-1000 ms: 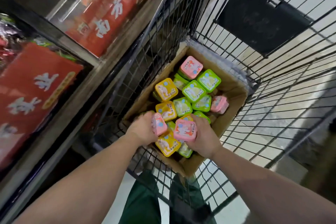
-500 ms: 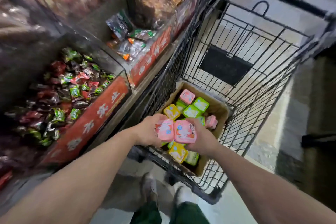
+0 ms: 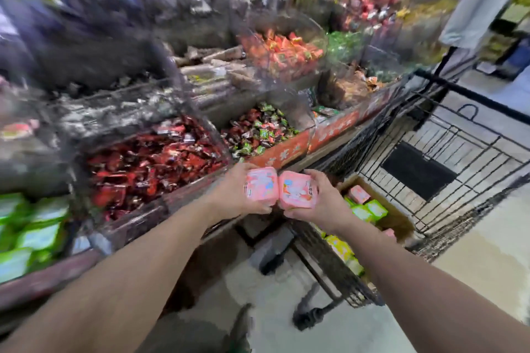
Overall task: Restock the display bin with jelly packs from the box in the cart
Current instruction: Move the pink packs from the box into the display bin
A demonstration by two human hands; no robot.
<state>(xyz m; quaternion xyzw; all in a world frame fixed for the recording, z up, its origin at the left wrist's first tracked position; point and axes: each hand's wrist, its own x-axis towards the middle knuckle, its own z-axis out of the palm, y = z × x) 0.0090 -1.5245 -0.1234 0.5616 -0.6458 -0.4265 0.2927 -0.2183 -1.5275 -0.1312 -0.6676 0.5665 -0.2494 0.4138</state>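
Nothing legible — pink jelly packs (image 3: 279, 191) and red bin-front strip (image 3: 282, 153) behind them carry print, all blurred.

Two pink jelly packs, square tubs with printed film lids, are held side by side with their inner edges touching, lids tilted toward the camera: the left pink pack (image 3: 261, 186) is in the left hand (image 3: 232, 195) and the right pink pack (image 3: 298, 189) in the right hand (image 3: 321, 203). Both hang above the near left corner of the wire cart (image 3: 447, 169). Inside the cart sits the open cardboard box (image 3: 401, 218), with more pink, green and yellow packs (image 3: 370, 209) lying jumbled in it.
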